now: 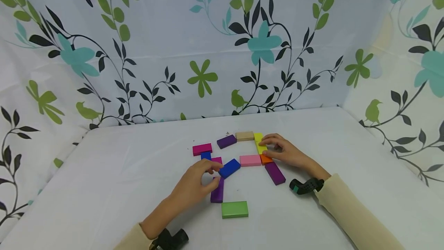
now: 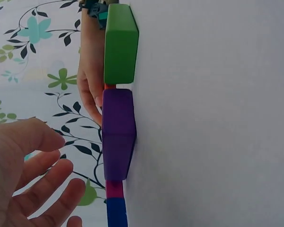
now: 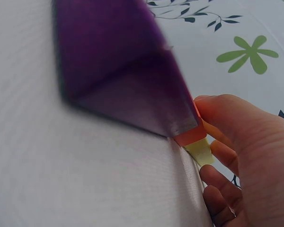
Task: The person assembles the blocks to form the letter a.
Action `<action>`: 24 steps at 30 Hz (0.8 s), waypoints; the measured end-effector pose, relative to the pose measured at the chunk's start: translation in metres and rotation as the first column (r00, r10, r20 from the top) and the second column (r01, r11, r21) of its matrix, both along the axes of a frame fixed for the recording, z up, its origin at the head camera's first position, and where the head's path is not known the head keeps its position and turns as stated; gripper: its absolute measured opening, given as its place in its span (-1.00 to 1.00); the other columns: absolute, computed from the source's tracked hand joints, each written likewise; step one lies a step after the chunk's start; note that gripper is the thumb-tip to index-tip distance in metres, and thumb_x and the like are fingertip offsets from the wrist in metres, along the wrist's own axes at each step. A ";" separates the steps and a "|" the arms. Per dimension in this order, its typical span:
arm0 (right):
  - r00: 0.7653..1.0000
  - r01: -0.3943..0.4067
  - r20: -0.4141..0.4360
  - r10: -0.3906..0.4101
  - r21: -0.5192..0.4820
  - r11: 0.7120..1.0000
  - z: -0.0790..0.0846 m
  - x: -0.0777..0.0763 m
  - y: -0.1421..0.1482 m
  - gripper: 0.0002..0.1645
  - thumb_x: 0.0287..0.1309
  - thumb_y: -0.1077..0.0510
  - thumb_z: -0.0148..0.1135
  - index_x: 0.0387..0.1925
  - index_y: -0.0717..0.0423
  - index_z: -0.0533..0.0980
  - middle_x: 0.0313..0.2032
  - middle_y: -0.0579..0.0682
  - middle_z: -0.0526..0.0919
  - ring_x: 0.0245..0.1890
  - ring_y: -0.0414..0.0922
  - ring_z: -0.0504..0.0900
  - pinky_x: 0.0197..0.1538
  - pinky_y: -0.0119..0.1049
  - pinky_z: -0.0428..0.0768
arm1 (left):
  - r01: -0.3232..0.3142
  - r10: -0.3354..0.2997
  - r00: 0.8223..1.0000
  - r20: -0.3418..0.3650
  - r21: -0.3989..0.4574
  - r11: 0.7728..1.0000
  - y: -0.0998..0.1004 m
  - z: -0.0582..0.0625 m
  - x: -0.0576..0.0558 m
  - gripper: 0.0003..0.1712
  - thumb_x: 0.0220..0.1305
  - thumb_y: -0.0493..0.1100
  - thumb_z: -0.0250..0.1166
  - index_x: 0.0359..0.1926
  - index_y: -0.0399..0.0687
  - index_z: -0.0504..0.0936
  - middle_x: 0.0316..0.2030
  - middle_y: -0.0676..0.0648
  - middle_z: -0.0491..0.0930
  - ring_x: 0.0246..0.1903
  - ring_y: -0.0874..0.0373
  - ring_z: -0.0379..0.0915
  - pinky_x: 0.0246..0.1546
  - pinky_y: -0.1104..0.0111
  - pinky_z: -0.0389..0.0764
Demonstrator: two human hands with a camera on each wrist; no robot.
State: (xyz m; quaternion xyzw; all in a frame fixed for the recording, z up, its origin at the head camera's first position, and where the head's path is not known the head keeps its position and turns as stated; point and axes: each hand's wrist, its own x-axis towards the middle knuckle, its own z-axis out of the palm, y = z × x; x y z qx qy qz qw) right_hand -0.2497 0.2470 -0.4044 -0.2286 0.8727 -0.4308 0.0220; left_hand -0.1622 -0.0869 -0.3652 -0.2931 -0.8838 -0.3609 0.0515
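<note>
We judge block outline (image 1: 250, 161) near-done, unclosed beside green block (image 1: 234, 210); left grip (image 1: 192, 182) spread, empty; right grip (image 1: 287, 152) at yellow block (image 1: 258, 140), hold unclear.

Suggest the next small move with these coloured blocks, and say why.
Probably nudge the leftmost magenta block toward the dark purple block beside the tan block, using the left hand. A gap shows between magenta and purple, and that hand holds nothing, while the right hand is at the yellow block.
</note>
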 end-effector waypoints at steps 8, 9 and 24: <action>1.000 -0.010 0.001 0.010 -0.002 1.000 -0.002 -0.002 -0.001 -0.60 0.27 0.12 0.26 0.12 0.09 0.55 0.26 0.12 0.38 0.22 0.07 0.33 0.16 -0.11 0.39 | -0.107 0.104 0.993 0.053 0.064 0.992 -0.010 -0.010 -0.013 -0.69 0.18 -0.31 0.35 -0.02 -0.07 0.63 -0.14 0.00 0.60 -0.15 0.14 0.49 -0.17 0.21 0.54; 1.000 -0.011 0.002 0.011 -0.002 1.000 -0.002 -0.002 -0.001 -0.60 0.27 0.12 0.26 0.12 0.09 0.55 0.26 0.12 0.38 0.22 0.07 0.33 0.16 -0.10 0.39 | -0.118 0.114 0.992 0.057 0.073 0.990 -0.011 -0.011 -0.015 -0.68 0.18 -0.31 0.36 -0.01 -0.07 0.63 -0.14 -0.01 0.60 -0.15 0.14 0.49 -0.17 0.20 0.53; 1.000 0.007 0.010 -0.007 0.001 1.000 -0.001 0.000 0.000 -0.60 0.26 0.11 0.27 0.12 0.08 0.56 0.26 0.12 0.37 0.23 0.08 0.32 0.18 -0.05 0.38 | -0.165 0.157 0.979 0.126 0.049 0.985 -0.020 -0.023 -0.036 -0.63 0.17 -0.24 0.41 0.02 -0.11 0.61 -0.03 -0.12 0.43 -0.11 0.05 0.47 -0.03 0.12 0.57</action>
